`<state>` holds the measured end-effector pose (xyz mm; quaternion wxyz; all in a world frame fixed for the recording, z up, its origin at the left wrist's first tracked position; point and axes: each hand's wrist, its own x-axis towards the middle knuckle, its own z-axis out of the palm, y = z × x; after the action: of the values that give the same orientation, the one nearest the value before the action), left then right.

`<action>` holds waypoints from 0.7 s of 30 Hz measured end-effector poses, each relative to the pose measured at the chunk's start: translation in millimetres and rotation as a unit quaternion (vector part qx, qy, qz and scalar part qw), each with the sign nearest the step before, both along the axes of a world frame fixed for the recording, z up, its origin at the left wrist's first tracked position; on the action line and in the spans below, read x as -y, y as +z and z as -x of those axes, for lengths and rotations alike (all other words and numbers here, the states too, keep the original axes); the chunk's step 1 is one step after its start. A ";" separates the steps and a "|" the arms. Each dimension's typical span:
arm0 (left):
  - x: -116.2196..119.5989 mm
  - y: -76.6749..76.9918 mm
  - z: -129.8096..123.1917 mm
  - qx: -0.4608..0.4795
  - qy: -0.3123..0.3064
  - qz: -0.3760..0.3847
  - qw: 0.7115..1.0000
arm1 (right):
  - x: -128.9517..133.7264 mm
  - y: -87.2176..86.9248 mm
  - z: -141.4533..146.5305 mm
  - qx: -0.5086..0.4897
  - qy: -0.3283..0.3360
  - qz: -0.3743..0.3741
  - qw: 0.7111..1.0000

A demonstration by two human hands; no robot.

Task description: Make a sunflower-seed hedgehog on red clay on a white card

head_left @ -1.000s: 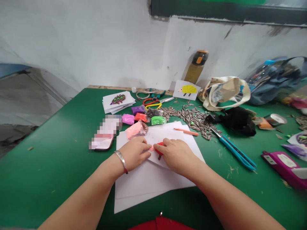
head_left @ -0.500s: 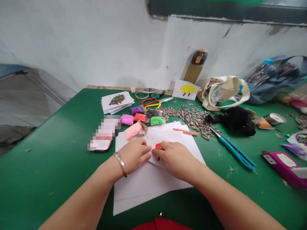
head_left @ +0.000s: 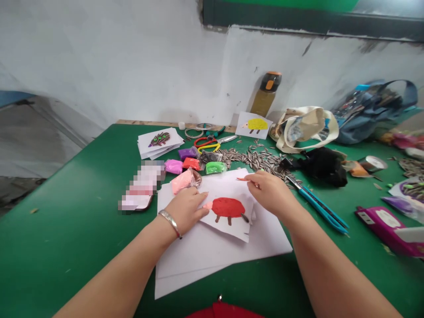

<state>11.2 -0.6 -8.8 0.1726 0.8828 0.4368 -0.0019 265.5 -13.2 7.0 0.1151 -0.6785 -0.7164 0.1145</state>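
Note:
On a small white card (head_left: 236, 232) a hedgehog-like animal shape in red clay (head_left: 228, 207) has brown legs and a pale pink head (head_left: 208, 206). One sunflower seed (head_left: 244, 217) lies at its right end. My left hand (head_left: 186, 211) rests at the card's left edge, thumb and forefinger apart beside the pink head. Up and right of the card, my right hand (head_left: 270, 192) has its fingers closed over an orange pointed clay tool (head_left: 243, 179); only the tool's tip shows. Under the card lie larger white sheets (head_left: 185, 260).
Behind the sheets are bagged clay pieces, including green clay (head_left: 215, 167), scissors (head_left: 208, 143) and a seed pile (head_left: 261, 157). A phone (head_left: 141, 187) lies left. A blue utility knife (head_left: 319, 207), a black bag (head_left: 326, 168) and a magenta case (head_left: 387, 229) are right.
My right hand has left the red clay and moved up and right onto the orange clay tool, uncovering the animal shape. My left hand has stayed near the pink head.

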 end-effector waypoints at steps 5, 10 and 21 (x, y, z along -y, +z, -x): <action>-2.3 0.7 1.4 0.006 0.009 0.012 1.000 | -2.6 -1.0 -7.5 0.006 -0.003 -0.002 1.000; 0.5 1.2 3.2 0.008 0.015 0.019 1.000 | -4.7 -6.0 -8.6 0.023 0.006 -0.006 1.000; 0.0 -2.9 -2.5 -0.004 0.028 -0.028 0.999 | -5.6 -7.0 -9.4 -0.003 0.017 -0.054 0.998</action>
<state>13.7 -0.6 -11.7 0.1459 0.8747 0.4621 0.0112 274.9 -7.6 -0.1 0.1514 -0.6586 -0.7328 0.0794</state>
